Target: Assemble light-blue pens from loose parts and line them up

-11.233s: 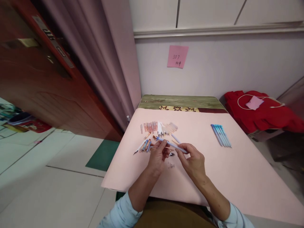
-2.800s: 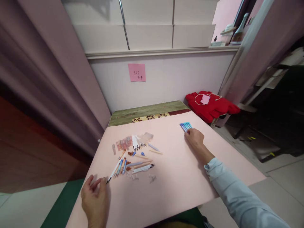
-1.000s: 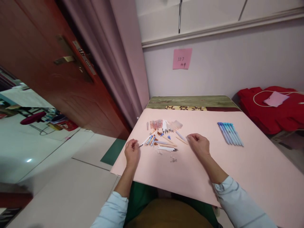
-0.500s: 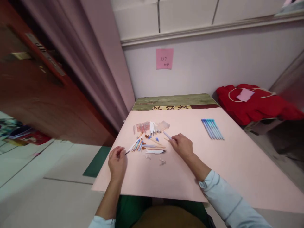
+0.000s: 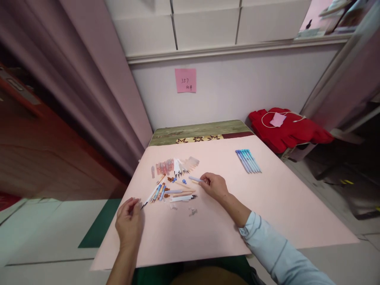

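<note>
My right hand [image 5: 215, 186] is closed, thumb and fingertips pinching a slim pale lilac pen barrel [image 5: 194, 179] that points left over the loose parts. My left hand [image 5: 129, 221] is at the table's left edge, its fingers curled together; whatever may be between them is hidden. Beside its fingertips lies a white pen refill [image 5: 151, 194] with a black tip. Between the hands are blue and orange printed barrels [image 5: 160, 192], white refills [image 5: 183, 198] with dark tips, brown pieces [image 5: 166, 190], a small blue piece [image 5: 184, 181] and clear bits [image 5: 192, 211].
Several blue and lilac pens [image 5: 248, 161] lie in a row at the right. Behind the parts are pinkish clear pieces [image 5: 165, 166], fanned white refills [image 5: 179, 167] and translucent pieces [image 5: 191, 162]. A red cloth [image 5: 291, 130] is beyond the table's [image 5: 213, 241] right edge.
The camera view has swung, shifting the table leftward in the picture. The lilac barrel in my right hand now lies more level. My left hand stays by the white refill's black tip.
</note>
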Action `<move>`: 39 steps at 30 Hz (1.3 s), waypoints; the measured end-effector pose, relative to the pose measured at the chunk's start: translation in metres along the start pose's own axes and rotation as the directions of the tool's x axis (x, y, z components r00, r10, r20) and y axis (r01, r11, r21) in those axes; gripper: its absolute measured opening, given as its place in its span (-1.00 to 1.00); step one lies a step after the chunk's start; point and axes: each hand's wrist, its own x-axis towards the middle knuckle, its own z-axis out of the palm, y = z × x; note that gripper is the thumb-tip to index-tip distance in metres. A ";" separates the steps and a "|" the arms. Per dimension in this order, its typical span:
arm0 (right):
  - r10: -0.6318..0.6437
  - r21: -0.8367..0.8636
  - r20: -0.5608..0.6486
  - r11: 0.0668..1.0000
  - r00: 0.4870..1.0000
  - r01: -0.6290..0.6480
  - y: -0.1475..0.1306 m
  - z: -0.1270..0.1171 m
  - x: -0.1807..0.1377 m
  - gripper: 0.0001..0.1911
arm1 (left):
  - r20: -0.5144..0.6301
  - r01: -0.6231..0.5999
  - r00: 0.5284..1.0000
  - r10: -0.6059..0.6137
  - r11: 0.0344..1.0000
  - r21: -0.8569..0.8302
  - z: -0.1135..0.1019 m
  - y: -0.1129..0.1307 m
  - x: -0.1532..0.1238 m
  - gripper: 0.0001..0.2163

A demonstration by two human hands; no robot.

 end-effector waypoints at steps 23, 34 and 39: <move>0.023 -0.136 -0.025 0.990 0.999 -0.026 0.015 0.006 -0.004 -0.81 | -0.007 -0.031 0.999 0.031 0.998 -0.059 0.005 -0.021 -0.005 -0.84; 0.012 -0.170 0.011 0.985 1.000 -0.010 0.011 0.001 -0.006 -0.78 | -0.034 0.006 0.999 -0.010 0.994 -0.106 0.004 -0.010 -0.007 -0.83; 0.071 -0.108 -0.028 0.991 0.997 -0.073 0.006 -0.003 -0.007 -0.76 | 0.025 -0.055 0.998 0.058 0.992 -0.110 0.009 0.008 -0.009 -0.86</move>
